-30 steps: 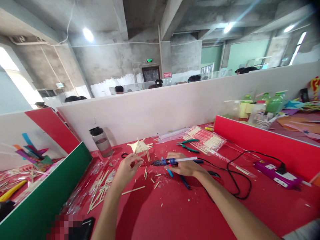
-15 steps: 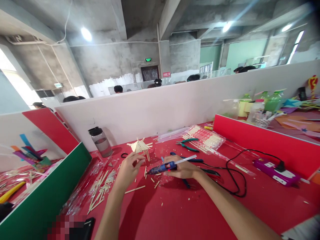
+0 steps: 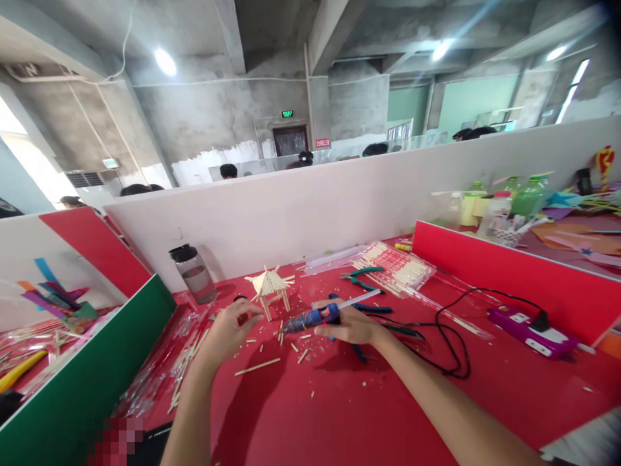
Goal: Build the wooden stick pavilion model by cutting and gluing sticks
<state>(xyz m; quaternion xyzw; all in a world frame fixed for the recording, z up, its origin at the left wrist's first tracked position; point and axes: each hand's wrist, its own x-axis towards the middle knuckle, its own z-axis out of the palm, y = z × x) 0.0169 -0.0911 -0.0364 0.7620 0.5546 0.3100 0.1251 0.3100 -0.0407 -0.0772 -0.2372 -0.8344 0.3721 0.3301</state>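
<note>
My right hand [image 3: 352, 323] is wrapped round a blue glue gun [image 3: 310, 320], its nozzle pointing left and a clear glue stick rising out of its back end. Left of the nozzle, my left hand [image 3: 237, 327] hovers over the table with fingers curled; the fingertips come close together, and whether something small is between them cannot be made out. Just behind the hands stands a small wooden-stick pavilion [image 3: 270, 285] with a pointed roof on thin legs. Cut stick pieces and crumbs lie below the nozzle, with one longer stick [image 3: 257, 367] nearer me.
Green-handled pliers [image 3: 361, 278] and a packet of sticks [image 3: 395, 266] lie at the back right. A black cable runs to a purple power strip [image 3: 531, 331]. At the back left stands a bottle [image 3: 195, 275]. Green [image 3: 92, 356] and red [image 3: 509, 281] dividers flank the table.
My left hand has moved left and a little toward me, away from the pavilion, whose legs now show more. The glue gun has shifted slightly left and tilts a little more.
</note>
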